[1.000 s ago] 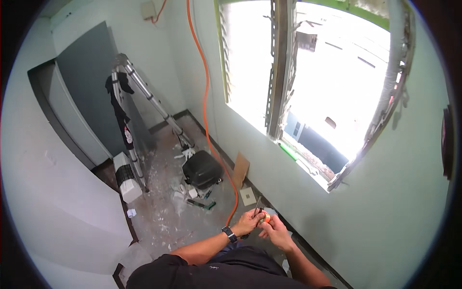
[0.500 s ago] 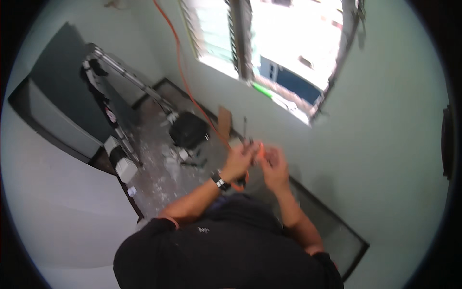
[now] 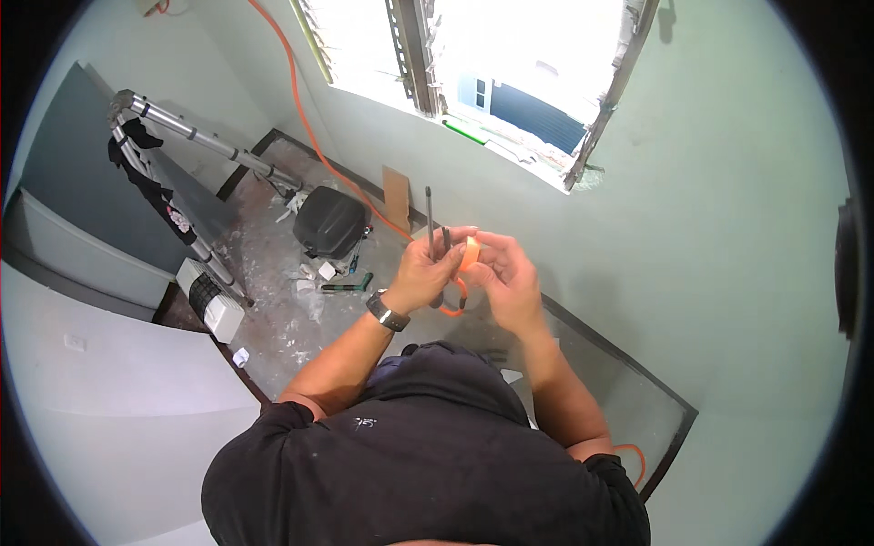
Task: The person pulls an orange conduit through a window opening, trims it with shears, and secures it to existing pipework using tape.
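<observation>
My left hand [image 3: 423,275], with a dark band at its wrist, is closed around a screwdriver [image 3: 430,214] whose long dark shaft points up past the fingers. A second short dark rod [image 3: 446,238] sticks up beside it. Between the two hands is a small bright orange piece [image 3: 470,254], flat and rounded; its exact kind is unclear. My right hand [image 3: 512,284] pinches it from the right with thumb and fingers, close against the left fingertips. Below the hands hangs a loop of orange cord [image 3: 462,296], partly hidden by the left hand.
An orange cord [image 3: 296,82] runs down the wall by the louvred window [image 3: 519,64]. On the sill lies a green-handled tool [image 3: 464,132]. A folded ladder [image 3: 196,125], a black case [image 3: 331,223], cardboard [image 3: 396,197] and a green-handled tool [image 3: 350,287] are on the littered floor.
The view has shifted, so the room sits farther left and higher. Both hands stay together at the orange piece, and the right fingers have spread around it more.
</observation>
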`<action>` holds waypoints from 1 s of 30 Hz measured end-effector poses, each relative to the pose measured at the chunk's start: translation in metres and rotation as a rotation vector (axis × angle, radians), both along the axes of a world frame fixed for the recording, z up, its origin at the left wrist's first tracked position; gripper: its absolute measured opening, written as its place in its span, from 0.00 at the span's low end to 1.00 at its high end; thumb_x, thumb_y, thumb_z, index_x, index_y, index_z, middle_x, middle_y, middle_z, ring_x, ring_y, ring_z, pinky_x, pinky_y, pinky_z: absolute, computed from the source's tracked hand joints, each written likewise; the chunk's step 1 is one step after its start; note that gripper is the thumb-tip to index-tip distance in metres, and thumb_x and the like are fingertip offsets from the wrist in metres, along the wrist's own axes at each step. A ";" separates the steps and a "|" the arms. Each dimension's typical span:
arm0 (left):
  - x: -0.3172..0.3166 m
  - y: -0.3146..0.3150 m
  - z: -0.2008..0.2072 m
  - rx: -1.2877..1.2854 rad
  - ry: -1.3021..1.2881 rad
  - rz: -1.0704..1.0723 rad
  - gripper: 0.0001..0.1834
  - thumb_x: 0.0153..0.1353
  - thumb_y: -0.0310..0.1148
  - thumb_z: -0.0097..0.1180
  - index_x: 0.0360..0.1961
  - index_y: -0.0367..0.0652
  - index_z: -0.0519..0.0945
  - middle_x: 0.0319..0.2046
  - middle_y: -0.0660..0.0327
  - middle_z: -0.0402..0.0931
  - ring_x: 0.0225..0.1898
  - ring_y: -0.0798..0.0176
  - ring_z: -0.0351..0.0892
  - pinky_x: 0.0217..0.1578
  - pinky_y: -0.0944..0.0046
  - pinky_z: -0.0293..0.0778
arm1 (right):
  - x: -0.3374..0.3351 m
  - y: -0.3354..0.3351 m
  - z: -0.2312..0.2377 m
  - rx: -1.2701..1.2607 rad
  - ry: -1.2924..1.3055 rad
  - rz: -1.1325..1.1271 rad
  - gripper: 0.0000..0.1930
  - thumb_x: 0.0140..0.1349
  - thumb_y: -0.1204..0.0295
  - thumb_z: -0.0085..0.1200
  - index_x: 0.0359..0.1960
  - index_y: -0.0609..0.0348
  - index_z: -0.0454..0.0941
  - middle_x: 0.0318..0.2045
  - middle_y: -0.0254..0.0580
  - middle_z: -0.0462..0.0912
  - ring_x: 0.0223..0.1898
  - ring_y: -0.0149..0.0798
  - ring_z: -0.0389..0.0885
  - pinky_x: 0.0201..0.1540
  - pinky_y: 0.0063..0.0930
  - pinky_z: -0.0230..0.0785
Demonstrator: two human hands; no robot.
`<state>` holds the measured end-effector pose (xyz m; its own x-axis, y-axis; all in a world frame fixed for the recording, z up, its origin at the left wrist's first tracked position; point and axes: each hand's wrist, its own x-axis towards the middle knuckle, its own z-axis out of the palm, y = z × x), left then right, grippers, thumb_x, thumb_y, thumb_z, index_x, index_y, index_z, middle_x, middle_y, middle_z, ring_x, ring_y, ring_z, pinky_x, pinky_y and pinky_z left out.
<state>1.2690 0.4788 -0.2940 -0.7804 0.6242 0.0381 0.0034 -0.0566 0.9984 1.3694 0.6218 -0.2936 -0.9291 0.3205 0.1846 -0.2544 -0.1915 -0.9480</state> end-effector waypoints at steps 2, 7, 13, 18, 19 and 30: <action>-0.012 -0.008 -0.002 -0.052 0.053 -0.025 0.17 0.74 0.37 0.58 0.56 0.35 0.81 0.32 0.66 0.82 0.27 0.78 0.75 0.26 0.73 0.72 | -0.008 -0.009 0.016 -0.016 0.034 0.030 0.25 0.62 0.79 0.64 0.61 0.64 0.71 0.43 0.45 0.87 0.40 0.34 0.87 0.50 0.30 0.80; -0.039 -0.033 -0.003 -0.007 -0.155 0.012 0.14 0.74 0.34 0.57 0.55 0.38 0.82 0.29 0.69 0.79 0.24 0.80 0.72 0.22 0.75 0.66 | -0.038 -0.037 0.011 0.642 0.126 -0.194 0.22 0.61 0.81 0.64 0.58 0.65 0.75 0.42 0.43 0.87 0.39 0.33 0.86 0.48 0.29 0.80; -0.071 -0.073 -0.008 -0.045 -0.017 -0.012 0.13 0.73 0.35 0.58 0.48 0.36 0.83 0.22 0.70 0.75 0.19 0.79 0.69 0.19 0.73 0.64 | -0.072 -0.067 0.011 0.484 0.126 -0.118 0.21 0.58 0.82 0.66 0.54 0.64 0.78 0.38 0.44 0.87 0.36 0.35 0.87 0.44 0.28 0.80; -0.084 -0.092 -0.016 0.016 -0.146 0.001 0.13 0.72 0.36 0.60 0.47 0.36 0.85 0.20 0.72 0.75 0.18 0.80 0.67 0.17 0.72 0.59 | -0.086 -0.089 0.020 0.808 0.206 -0.228 0.20 0.59 0.82 0.66 0.53 0.64 0.78 0.38 0.43 0.87 0.37 0.34 0.87 0.43 0.28 0.81; -0.087 -0.094 -0.015 0.039 -0.170 -0.011 0.13 0.72 0.36 0.60 0.47 0.36 0.85 0.20 0.72 0.75 0.18 0.80 0.66 0.17 0.72 0.59 | -0.088 -0.090 0.015 0.735 0.178 -0.193 0.21 0.58 0.82 0.67 0.54 0.63 0.78 0.38 0.43 0.87 0.38 0.34 0.87 0.43 0.28 0.81; -0.099 -0.109 -0.020 0.081 -0.189 0.036 0.12 0.75 0.35 0.56 0.48 0.38 0.82 0.22 0.71 0.75 0.17 0.80 0.67 0.17 0.74 0.59 | -0.097 -0.118 0.022 0.752 0.094 -0.187 0.19 0.58 0.81 0.67 0.52 0.62 0.78 0.34 0.40 0.87 0.35 0.34 0.87 0.42 0.29 0.80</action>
<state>1.1696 0.3699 -0.3142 -0.7999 0.5970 -0.0621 -0.1802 -0.1401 0.9736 1.2723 0.5040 -0.2716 -0.8417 0.2275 0.4896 -0.3050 0.5480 -0.7789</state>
